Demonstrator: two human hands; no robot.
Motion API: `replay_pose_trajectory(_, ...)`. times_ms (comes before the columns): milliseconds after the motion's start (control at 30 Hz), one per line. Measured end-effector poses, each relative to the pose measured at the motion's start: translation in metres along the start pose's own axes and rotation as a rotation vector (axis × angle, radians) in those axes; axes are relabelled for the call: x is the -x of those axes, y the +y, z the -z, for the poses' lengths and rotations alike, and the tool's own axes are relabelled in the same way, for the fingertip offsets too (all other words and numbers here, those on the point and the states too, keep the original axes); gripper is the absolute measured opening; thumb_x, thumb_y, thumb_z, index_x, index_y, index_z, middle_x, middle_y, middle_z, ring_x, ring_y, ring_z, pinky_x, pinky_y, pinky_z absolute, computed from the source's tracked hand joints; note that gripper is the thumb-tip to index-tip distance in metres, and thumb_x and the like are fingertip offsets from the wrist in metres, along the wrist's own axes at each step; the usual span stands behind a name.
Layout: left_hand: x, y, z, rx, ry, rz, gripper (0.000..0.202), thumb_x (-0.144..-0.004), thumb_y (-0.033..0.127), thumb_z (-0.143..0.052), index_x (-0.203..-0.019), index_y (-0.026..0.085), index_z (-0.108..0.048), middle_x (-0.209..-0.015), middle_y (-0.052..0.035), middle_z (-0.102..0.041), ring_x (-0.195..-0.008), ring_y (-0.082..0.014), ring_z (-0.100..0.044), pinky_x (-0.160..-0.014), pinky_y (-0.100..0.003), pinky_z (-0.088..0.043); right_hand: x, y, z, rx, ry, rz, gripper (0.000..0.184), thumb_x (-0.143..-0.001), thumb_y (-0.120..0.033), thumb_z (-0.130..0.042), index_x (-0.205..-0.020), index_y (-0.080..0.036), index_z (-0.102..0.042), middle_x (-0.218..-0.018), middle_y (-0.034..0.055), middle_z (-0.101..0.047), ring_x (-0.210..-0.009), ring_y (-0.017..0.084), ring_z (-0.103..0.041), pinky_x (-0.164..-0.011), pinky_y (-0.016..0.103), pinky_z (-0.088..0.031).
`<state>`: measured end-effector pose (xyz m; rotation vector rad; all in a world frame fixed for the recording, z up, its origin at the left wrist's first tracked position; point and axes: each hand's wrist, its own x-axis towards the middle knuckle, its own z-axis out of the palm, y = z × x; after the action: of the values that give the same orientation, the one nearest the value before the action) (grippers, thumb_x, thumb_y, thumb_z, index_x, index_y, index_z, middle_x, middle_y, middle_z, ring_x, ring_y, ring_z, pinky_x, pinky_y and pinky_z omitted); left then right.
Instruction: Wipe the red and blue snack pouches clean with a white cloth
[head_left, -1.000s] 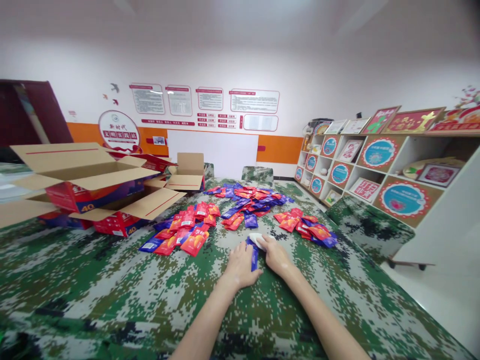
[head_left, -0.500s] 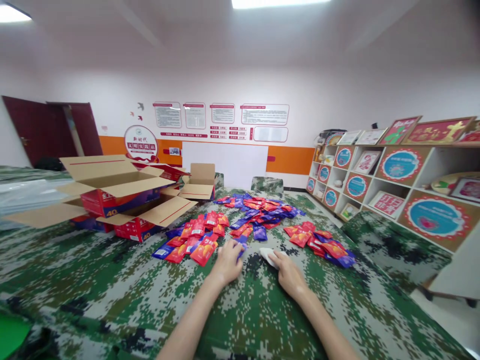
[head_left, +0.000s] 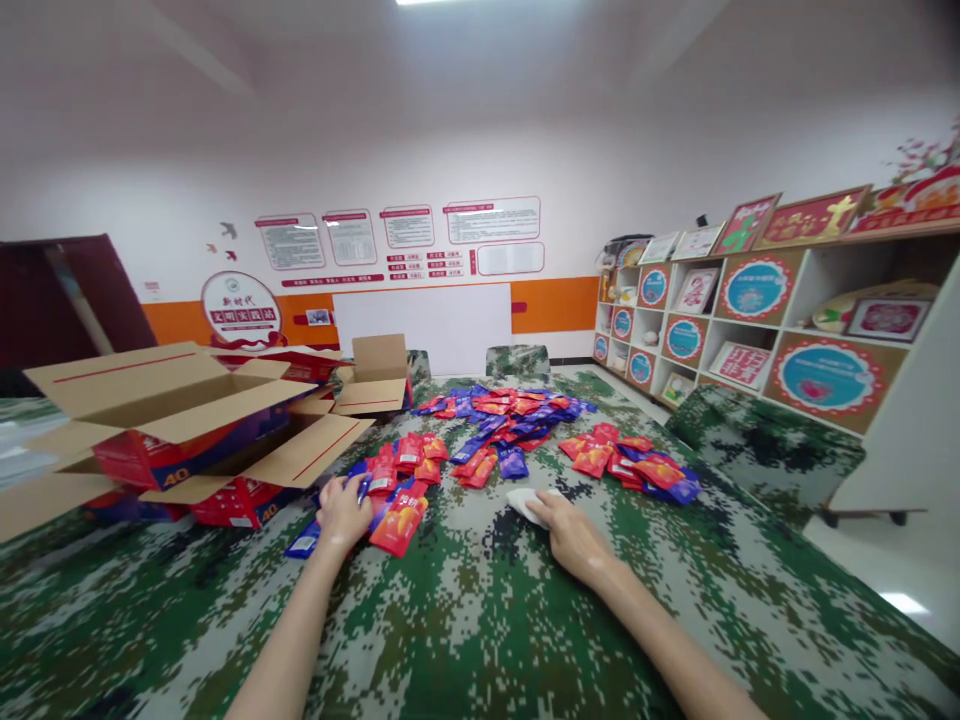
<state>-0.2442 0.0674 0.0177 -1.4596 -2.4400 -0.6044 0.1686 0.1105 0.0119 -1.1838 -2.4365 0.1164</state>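
Note:
My left hand (head_left: 345, 512) is at the left edge of the left pile of red and blue snack packets (head_left: 409, 455). Its fingers are closed on a blue packet (head_left: 364, 488), mostly hidden by the hand. A red packet (head_left: 399, 518) with an orange picture lies just right of it. Near the middle of the table, my right hand (head_left: 574, 535) grips a folded white cloth (head_left: 526, 503), pressed against the tabletop. Beyond the cloth lies a single blue packet (head_left: 513, 462) at the front of the large middle heap of packets (head_left: 517, 415).
Open cardboard boxes (head_left: 180, 420) are stacked on the left, flaps spread outward. Another pile of packets (head_left: 634, 465) lies to the right. A camouflage cloth (head_left: 450, 620) covers the table. Camouflage-covered chairs (head_left: 517, 360) and a white shelf unit (head_left: 705, 330) stand beyond.
My left hand has moved left with the blue packet, from the table's middle to the left pile. My right hand keeps the cloth in nearly the same place. The view has turned slightly right.

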Motion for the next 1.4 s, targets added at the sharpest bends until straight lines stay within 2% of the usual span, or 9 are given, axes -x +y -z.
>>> replay_pose_trajectory(200, -0.001, -0.018, -0.003, 0.064, -0.197, 0.020, 0.045, -0.085, 0.033, -0.040, -0.129, 0.025, -0.043, -0.122, -0.0104, -0.044, -0.112, -0.0282, -0.047, -0.091, -0.044, -0.038, 0.000, -0.001, -0.008, -0.010, -0.037, -0.012, 0.059, -0.071, -0.002, -0.037, -0.126, -0.018, -0.053, -0.135, 0.0118, -0.046, -0.123, 0.023, -0.042, -0.103, 0.035, -0.031)
replay_pose_trajectory(400, -0.001, -0.017, -0.006, -0.053, -0.133, -0.044, 0.045, -0.087, 0.035, -0.040, -0.130, 0.022, -0.042, -0.131, -0.0117, -0.039, -0.124, -0.0285, -0.035, -0.101, -0.052, -0.023, -0.001, -0.002, 0.002, -0.017, -0.039, 0.005, 0.060, -0.072, -0.001, -0.038, -0.127, -0.019, -0.052, -0.134, 0.0116, -0.047, -0.122, 0.024, -0.043, -0.103, 0.036, -0.030)
replay_pose_trajectory(500, 0.000, 0.007, -0.006, -0.062, -0.061, -0.167, 0.044, -0.086, 0.032, -0.044, -0.128, 0.019, -0.044, -0.135, -0.0121, -0.036, -0.131, -0.0287, -0.023, -0.104, -0.048, -0.020, -0.002, -0.002, 0.011, -0.022, -0.026, 0.025, 0.058, -0.072, -0.001, -0.037, -0.125, -0.020, -0.053, -0.133, 0.0109, -0.048, -0.119, 0.024, -0.045, -0.101, 0.035, -0.033)
replay_pose_trajectory(633, 0.002, 0.077, -0.007, 0.087, -0.040, -0.406, 0.045, -0.084, 0.031, -0.046, -0.127, 0.018, -0.044, -0.132, -0.0100, -0.040, -0.131, -0.0248, -0.026, -0.105, -0.038, -0.024, -0.006, 0.002, 0.022, -0.020, -0.016, 0.026, 0.059, -0.072, -0.001, -0.037, -0.124, -0.023, -0.054, -0.130, 0.0086, -0.052, -0.117, 0.023, -0.047, -0.099, 0.034, -0.034)
replay_pose_trajectory(767, 0.005, 0.155, -0.022, 0.190, -0.132, -0.529, 0.053, -0.080, 0.032, -0.052, -0.131, 0.020, -0.039, -0.133, -0.0095, -0.037, -0.127, -0.0233, -0.032, -0.102, -0.034, -0.028, -0.008, 0.011, 0.020, -0.008, -0.017, 0.019, 0.060, -0.070, -0.001, -0.038, -0.124, -0.023, -0.055, -0.131, 0.0088, -0.050, -0.118, 0.023, -0.047, -0.099, 0.034, -0.034)
replay_pose_trajectory(867, 0.005, 0.191, -0.037, 0.158, -0.244, -0.515, 0.064, -0.074, 0.037, -0.059, -0.133, 0.022, -0.037, -0.136, -0.0097, -0.033, -0.126, -0.0261, -0.033, -0.101, -0.036, -0.028, -0.006, 0.020, 0.011, -0.003, -0.020, 0.003, 0.060, -0.071, -0.001, -0.038, -0.125, -0.022, -0.054, -0.133, 0.0096, -0.049, -0.120, 0.023, -0.044, -0.101, 0.035, -0.033)
replay_pose_trajectory(1000, 0.003, 0.206, -0.053, 0.070, -0.300, -0.523, 0.056, -0.074, 0.040, -0.058, -0.126, 0.024, -0.045, -0.130, -0.0091, -0.039, -0.122, -0.0279, -0.036, -0.099, -0.038, -0.031, -0.002, 0.031, 0.001, -0.024, -0.007, 0.014, 0.059, -0.073, -0.002, -0.037, -0.126, -0.022, -0.053, -0.133, 0.0099, -0.049, -0.122, 0.022, -0.043, -0.102, 0.036, -0.032)
replay_pose_trajectory(1100, 0.007, 0.206, -0.058, 0.040, -0.251, -0.588, 0.049, -0.079, 0.028, -0.050, -0.127, 0.024, -0.043, -0.124, -0.0092, -0.045, -0.119, -0.0260, -0.039, -0.096, -0.037, -0.034, -0.001, 0.035, 0.000, -0.049, -0.001, 0.025, 0.060, -0.072, -0.002, -0.038, -0.126, -0.023, -0.053, -0.134, 0.0093, -0.048, -0.122, 0.022, -0.043, -0.103, 0.037, -0.032)
replay_pose_trajectory(1400, 0.050, 0.195, -0.039, 0.017, -0.201, -0.686, 0.056, -0.081, 0.012, -0.039, -0.136, 0.022, -0.030, -0.127, -0.0116, -0.043, -0.116, -0.0247, -0.041, -0.089, -0.037, -0.037, -0.003, 0.039, 0.009, -0.031, -0.015, -0.038, 0.059, -0.072, -0.003, -0.038, -0.125, -0.022, -0.054, -0.133, 0.0091, -0.049, -0.122, 0.022, -0.044, -0.102, 0.035, -0.032)
